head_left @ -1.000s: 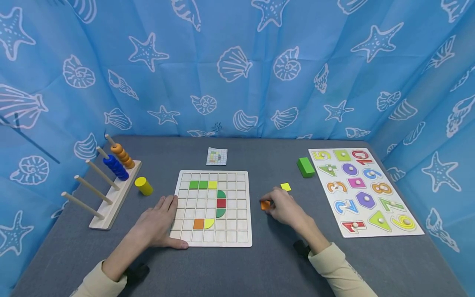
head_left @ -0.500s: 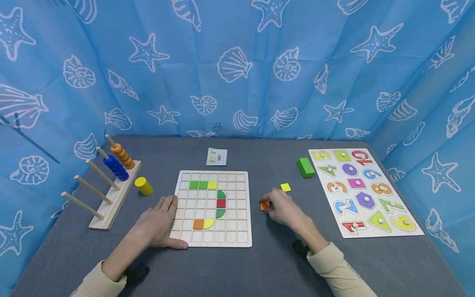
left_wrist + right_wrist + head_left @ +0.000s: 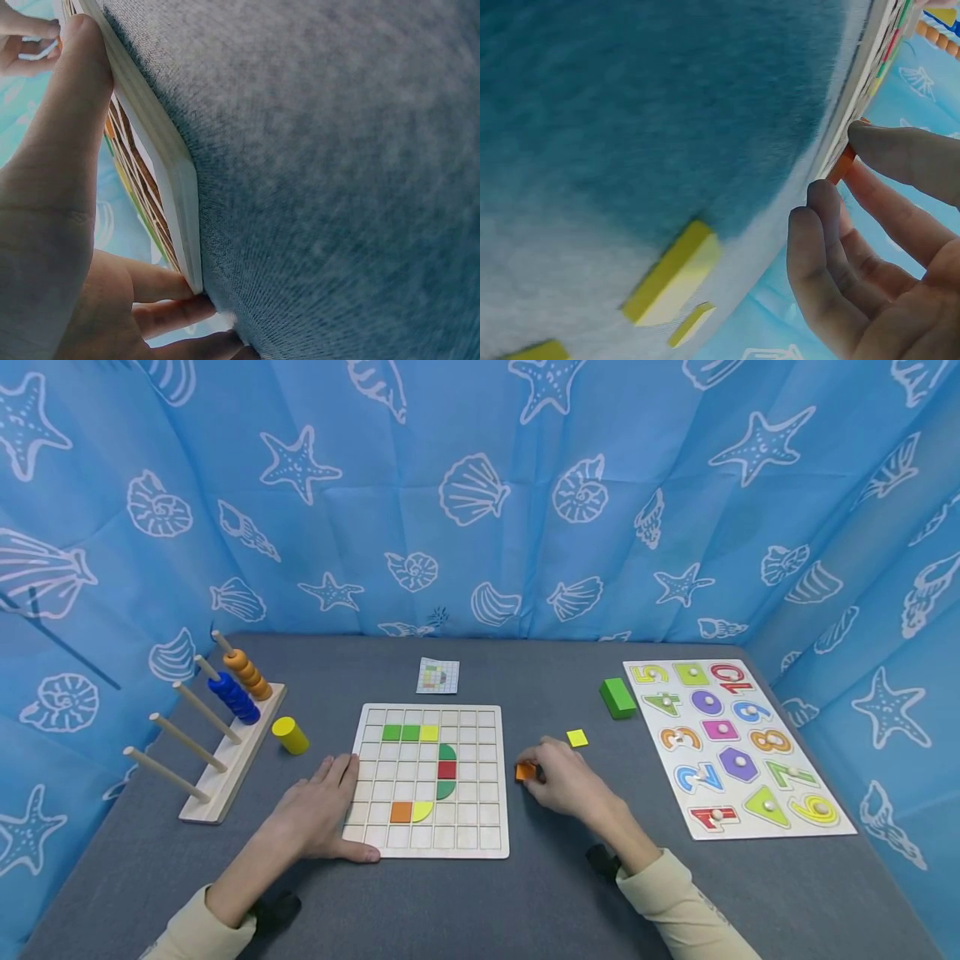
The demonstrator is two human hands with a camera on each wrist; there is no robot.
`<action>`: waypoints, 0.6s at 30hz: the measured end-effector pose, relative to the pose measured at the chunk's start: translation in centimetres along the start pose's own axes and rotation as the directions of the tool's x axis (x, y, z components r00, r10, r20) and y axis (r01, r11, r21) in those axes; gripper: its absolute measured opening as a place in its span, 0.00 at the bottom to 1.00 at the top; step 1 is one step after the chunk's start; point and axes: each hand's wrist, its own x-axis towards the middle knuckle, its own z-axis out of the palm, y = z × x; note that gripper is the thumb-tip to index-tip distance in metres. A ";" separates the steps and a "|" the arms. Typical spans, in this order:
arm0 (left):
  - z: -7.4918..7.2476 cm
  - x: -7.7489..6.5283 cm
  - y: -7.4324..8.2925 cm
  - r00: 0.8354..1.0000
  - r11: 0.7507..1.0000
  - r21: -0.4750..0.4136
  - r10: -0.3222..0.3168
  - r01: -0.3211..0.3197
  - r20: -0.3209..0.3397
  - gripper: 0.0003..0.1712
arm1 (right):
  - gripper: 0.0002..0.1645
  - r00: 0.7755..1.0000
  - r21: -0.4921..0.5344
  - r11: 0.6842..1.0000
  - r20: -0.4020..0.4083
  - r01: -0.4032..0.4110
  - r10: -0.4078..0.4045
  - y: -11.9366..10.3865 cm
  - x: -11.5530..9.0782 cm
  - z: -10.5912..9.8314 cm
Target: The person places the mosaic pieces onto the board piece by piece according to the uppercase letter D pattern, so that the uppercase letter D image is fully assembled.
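My right hand (image 3: pixel 567 782) pinches an orange square tile (image 3: pixel 524 772) between thumb and fingers, just right of the white grid board (image 3: pixel 478 837). In the right wrist view, the orange tile (image 3: pixel 841 164) shows edge-on at the fingertips and overlaps the board's side. My left hand (image 3: pixel 318 810) rests at the board's left side. Its fingers lie straight along that edge, and the thumb lies on the near left corner. Green, yellow, red and orange pieces sit in the grid, including a red square (image 3: pixel 447 770) between two dark green rounded ones. A yellow square tile (image 3: pixel 577 738) lies beyond my right hand.
Behind the board lies a small pattern card (image 3: pixel 438 677). On the left stand a peg rack (image 3: pixel 225 777) with blue and orange rings and a yellow cylinder (image 3: pixel 290 736). To the right are a green block (image 3: pixel 618 698) and a number puzzle board (image 3: pixel 780 814). A blue curtain (image 3: pixel 480 568) surrounds the table.
My right hand has moved slightly left toward the board with the orange tile in its fingertips. The left hand and the board have stayed put.
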 end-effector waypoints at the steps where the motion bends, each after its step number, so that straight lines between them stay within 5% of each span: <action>1: 0.0 0.0 0.0 1.000 1.000 -0.001 0.000 0.000 -0.001 0.82 | 0.13 1.000 0.001 1.000 -0.001 0.000 0.000 -0.2 0.0 0.0; 18: 0.2 0.0 -0.1 1.000 1.000 -0.005 0.000 0.000 0.002 0.83 | 0.15 0.999 0.038 0.998 0.005 0.045 -0.045 -4.1 1.3 0.1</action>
